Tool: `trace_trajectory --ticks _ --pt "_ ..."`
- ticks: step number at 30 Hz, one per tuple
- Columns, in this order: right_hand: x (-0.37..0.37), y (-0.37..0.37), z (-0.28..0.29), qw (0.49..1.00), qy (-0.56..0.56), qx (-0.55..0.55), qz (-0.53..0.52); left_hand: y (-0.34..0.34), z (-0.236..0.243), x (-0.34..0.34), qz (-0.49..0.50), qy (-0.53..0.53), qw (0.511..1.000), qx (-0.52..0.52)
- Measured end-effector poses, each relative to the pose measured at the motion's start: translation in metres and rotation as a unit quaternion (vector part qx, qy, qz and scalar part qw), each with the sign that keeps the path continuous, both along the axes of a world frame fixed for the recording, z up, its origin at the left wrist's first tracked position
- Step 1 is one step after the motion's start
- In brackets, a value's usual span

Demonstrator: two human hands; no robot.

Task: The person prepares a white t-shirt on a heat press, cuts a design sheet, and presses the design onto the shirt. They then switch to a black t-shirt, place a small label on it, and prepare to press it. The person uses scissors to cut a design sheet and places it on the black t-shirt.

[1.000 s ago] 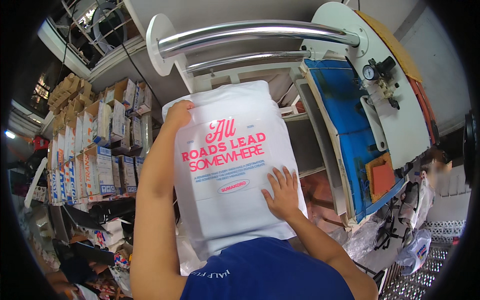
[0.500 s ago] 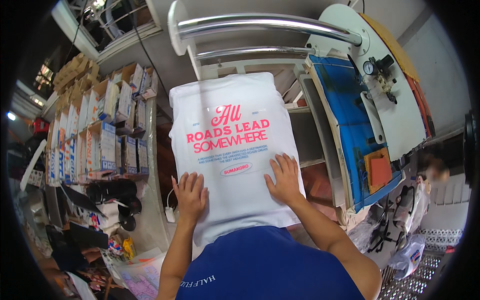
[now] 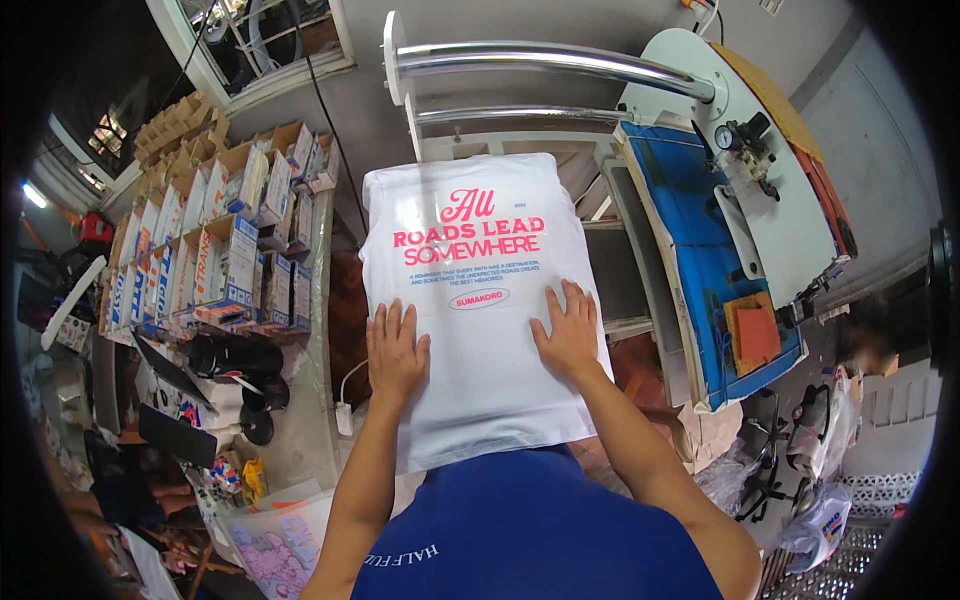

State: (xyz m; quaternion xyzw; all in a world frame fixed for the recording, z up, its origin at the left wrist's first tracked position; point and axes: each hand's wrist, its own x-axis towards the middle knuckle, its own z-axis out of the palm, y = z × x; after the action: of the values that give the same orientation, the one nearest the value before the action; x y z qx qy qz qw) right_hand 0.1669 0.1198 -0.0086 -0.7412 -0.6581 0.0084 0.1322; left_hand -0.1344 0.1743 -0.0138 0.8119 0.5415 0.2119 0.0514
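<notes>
A white T-shirt [image 3: 480, 370] lies stretched over a flat platen in front of me. Pink and blue lettering with an oval below it covers its upper part, and a glossy clear film seems to lie over the print. My left hand [image 3: 397, 352] rests flat on the shirt near its left edge, fingers spread. On the opposite side my right hand [image 3: 568, 335] also lies flat, fingers apart, right of the oval. Neither hand holds anything. The platen's surface is hidden under the cloth.
A heat press with chrome bars [image 3: 550, 62], a pressure gauge [image 3: 728, 136] and a blue-covered pad [image 3: 690, 220] stands at the right. An orange-red block [image 3: 757, 334] sits on that pad. Open cardboard boxes [image 3: 225, 262] line the left table. A white power plug [image 3: 344, 418] is beside the shirt.
The view has shifted, so the surroundings sit slightly farther right. Both hands have slid up the shirt a little relative to its lower edge, staying flat on the cloth.
</notes>
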Motion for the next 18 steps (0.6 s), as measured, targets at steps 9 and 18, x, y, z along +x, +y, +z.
trace_trajectory --ticks 9,18 --pt "0.0005 -0.0007 -0.0057 1.0 0.002 0.016 0.004 -0.0003 0.0008 -0.0012 -0.011 -0.023 1.0 0.011" --pt "0.0002 -0.0007 0.0037 1.0 0.019 -0.011 0.01 0.0014 -0.0025 -0.0013 -0.004 0.001 1.0 0.005"
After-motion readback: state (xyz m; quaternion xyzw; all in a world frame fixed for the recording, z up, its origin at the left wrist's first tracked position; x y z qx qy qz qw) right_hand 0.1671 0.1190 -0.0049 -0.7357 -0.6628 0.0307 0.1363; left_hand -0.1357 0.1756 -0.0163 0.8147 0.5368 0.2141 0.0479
